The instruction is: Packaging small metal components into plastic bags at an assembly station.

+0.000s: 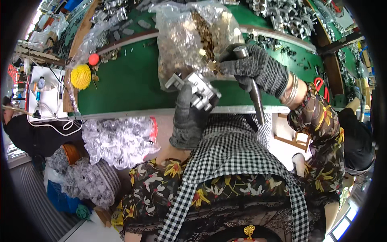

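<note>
My left hand (188, 119), in a dark grey knit glove, is closed around a silver cast-metal part (201, 92) with stubby round ports. This part sits just in front of a clear plastic bag (171, 44) with many small brass-coloured pieces (205, 34) inside. My right hand (258, 68), gloved alike, grips a thick metal rod (256, 101) that slants down past the table edge. Its fingertips are at the bag's mouth, by a small brass-coloured piece (213, 65); whether they pinch it I cannot tell.
The green table (121, 90) has a metal front edge. At its left are a yellow spiky ball (80, 76) and a red ball (93, 59). Metal castings (286, 18) pile up behind; red-handled scissors (322, 88) lie right. A bag of clear plastic (121, 141) sits below. People are at both sides.
</note>
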`<state>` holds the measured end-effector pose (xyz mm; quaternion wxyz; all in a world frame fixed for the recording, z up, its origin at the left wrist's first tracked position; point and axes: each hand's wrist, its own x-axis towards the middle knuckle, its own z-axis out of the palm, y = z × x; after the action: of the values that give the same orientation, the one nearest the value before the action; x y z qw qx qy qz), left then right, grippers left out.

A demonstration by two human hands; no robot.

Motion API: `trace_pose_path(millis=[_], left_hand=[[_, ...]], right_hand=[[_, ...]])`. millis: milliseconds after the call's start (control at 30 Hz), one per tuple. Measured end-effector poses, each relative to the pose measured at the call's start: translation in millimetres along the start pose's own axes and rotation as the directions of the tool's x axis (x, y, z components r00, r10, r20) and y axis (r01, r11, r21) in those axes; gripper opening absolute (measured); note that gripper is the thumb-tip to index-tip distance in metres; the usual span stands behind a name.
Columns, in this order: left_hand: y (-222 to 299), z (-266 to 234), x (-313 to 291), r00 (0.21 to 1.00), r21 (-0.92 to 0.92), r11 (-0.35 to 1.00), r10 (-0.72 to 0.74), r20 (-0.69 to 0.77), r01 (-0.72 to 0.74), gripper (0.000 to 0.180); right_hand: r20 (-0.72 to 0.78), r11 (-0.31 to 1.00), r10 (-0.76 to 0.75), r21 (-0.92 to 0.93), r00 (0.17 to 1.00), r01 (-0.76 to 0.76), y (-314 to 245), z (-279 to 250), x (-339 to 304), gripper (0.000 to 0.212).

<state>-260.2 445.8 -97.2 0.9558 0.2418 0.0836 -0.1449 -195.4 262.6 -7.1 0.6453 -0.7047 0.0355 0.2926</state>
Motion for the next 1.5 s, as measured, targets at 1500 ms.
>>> trace_pose_path(millis=[1500], left_hand=[[22,-13,-17,0.852,0.462,0.722,-0.371,-0.37,0.515,0.052]], right_hand=[[0.405,0.388,0.02,-0.846,0.914,0.366,50,47,48,0.019]])
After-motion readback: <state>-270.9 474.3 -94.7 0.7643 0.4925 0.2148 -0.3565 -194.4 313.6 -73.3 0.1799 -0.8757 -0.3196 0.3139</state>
